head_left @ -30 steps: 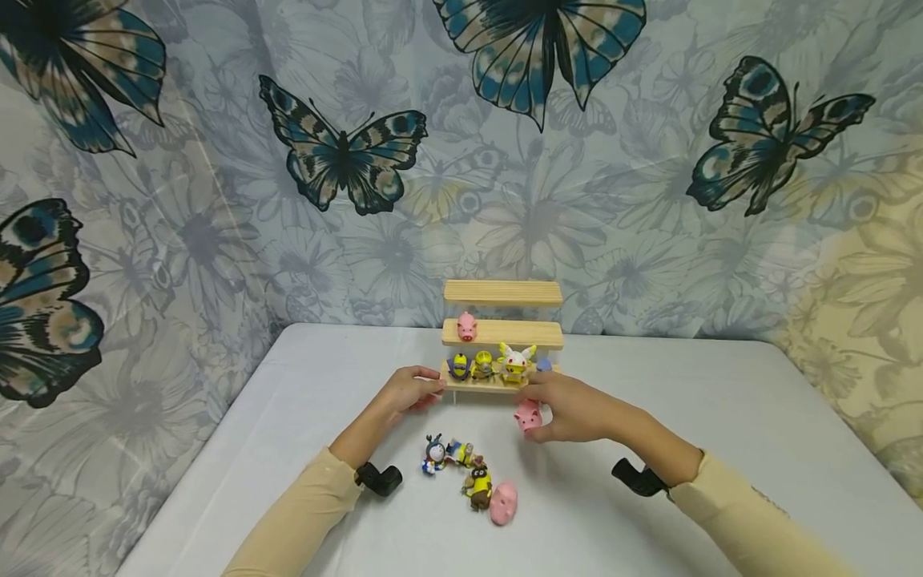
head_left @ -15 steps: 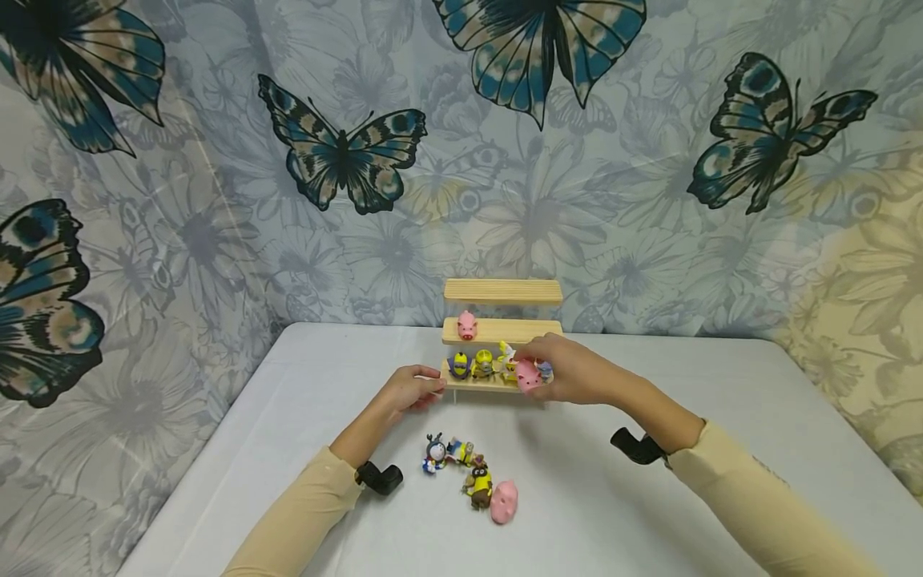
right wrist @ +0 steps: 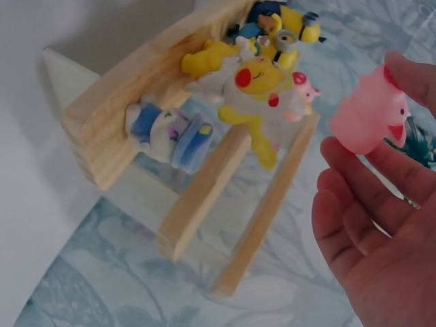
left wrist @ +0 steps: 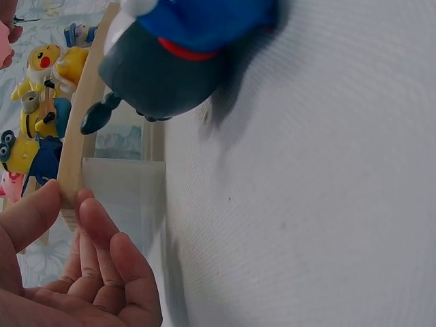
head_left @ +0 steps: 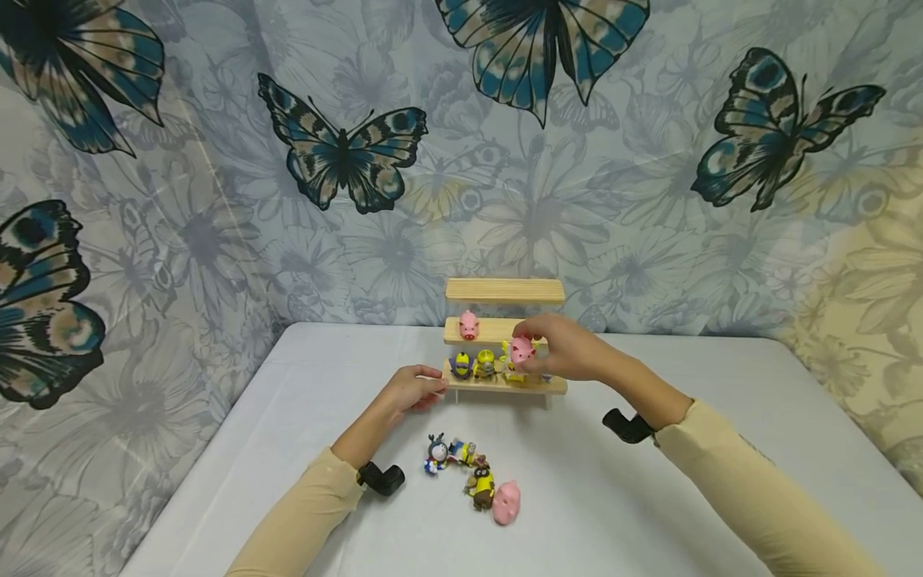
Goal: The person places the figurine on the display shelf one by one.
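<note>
Landmark: the wooden shelf (head_left: 505,336) at the back of the table (head_left: 721,433), three tiers.

Left hand (head_left: 409,391) sits at the shelf's lower-left corner, fingers curled round the end of the bottom board, gripping it. Left wrist view shows thumb and fingertips (left wrist: 88,218) on that board edge.

In front of the shelf, on the table: a loose cluster of toys, namely a grey-blue figure (head_left: 435,453), a lying minion (head_left: 462,453), a standing minion (head_left: 480,487) and a pink pig (head_left: 506,502) nearest the viewer.

On the shelf's bottom tier: two minions (head_left: 472,365) side by side, a yellow-white figure (right wrist: 255,88) right of them, and a blue-white figure (right wrist: 167,133) at the right end. Middle tier: one small pig (head_left: 469,324) near its left end. Top tier bare.

Right hand (head_left: 566,353) is in front of the shelf's right half, at middle-tier height. It pinches a held pig (head_left: 521,349) between thumb and fingertips, other fingers loosely bent. The held pig is in the air just in front of the middle tier, not resting on any board, right of the small pig.
</note>
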{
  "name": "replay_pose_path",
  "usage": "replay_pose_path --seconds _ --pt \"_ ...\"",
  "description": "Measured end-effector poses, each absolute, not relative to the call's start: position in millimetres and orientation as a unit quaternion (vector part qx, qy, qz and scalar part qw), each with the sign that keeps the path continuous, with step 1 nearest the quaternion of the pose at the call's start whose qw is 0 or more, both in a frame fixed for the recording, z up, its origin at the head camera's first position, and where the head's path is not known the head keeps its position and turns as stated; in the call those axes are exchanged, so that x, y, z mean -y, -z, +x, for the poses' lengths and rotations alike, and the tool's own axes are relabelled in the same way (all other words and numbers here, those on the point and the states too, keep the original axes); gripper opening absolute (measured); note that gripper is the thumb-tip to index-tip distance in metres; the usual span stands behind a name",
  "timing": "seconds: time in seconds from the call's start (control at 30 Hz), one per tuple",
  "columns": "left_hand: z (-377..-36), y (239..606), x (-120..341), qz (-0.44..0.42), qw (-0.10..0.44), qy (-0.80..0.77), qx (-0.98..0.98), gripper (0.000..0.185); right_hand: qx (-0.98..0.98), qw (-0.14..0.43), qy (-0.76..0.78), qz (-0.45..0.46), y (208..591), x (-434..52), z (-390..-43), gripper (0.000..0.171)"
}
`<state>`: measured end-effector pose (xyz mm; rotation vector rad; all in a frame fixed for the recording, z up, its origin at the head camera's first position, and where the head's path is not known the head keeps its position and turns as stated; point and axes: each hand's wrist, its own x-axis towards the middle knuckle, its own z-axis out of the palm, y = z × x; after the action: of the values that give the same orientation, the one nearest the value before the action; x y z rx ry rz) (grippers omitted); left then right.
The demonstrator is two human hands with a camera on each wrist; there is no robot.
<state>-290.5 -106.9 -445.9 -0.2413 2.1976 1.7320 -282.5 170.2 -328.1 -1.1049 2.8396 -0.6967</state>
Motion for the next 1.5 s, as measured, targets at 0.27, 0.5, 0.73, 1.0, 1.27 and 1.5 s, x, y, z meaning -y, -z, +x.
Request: replay_pose_path --seconds 0.27,0.5,0.73,1.0,1.27,1.5 --pt "-289.7 441.1 105.9 -0.090 0.165 -0.606 -0.773 0.032 -0.917 -0.027 0.211 -0.336 323.9 -164.4 -292.2 0.041" --pt "-289.7 443.2 105.7 -0.090 0.163 -0.609 -0.771 0.031 -0.921 -0.035 0.223 -0.319 322.4 -159.4 -303.0 0.042" --pt "-289.2 443.6 105.7 -0.087 0.163 -0.609 -0.771 0.032 -0.924 -0.027 0.225 -0.307 323.8 -149.9 -316.8 0.044" --pt "-288.6 442.6 105.8 -0.083 0.160 -0.610 -0.771 0.032 -0.930 -0.038 0.215 -0.296 329.6 -137.5 -324.4 0.036" --pt "-287.4 445.3 106.3 -0.094 0.171 -0.612 -0.767 0.030 -0.947 -0.014 0.185 -0.264 339.4 -129.9 -329.8 0.042" --pt "-292.2 441.9 107.6 -0.094 0.176 -0.612 -0.765 0.032 -0.947 0.009 0.186 -0.260 342.1 -124.3 -339.7 0.041"
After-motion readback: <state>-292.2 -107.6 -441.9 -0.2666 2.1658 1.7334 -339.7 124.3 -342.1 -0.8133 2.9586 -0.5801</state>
